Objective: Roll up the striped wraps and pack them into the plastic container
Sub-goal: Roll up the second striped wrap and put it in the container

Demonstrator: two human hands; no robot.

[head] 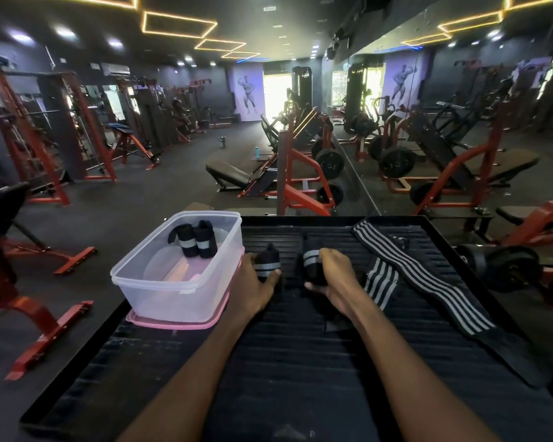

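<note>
A clear plastic container [160, 282] stands on its pink lid at the left of the black ribbed platform [300, 362]. Two rolled black wraps with grey bands [193, 239] stand inside it at the far end. My left hand [253, 291] grips another rolled wrap [267, 263] just right of the container. My right hand [332, 279] holds a second rolled wrap [312, 264] beside it. Two unrolled black wraps with grey stripes lie flat to the right: a long one [428, 282] and a shorter one [382, 283].
The platform has a raised black rim [454, 247] on the far and right sides. Around it are red and black gym machines, a bench [229, 177] ahead, weight plates [505, 266] to the right and a mirror wall [460, 90].
</note>
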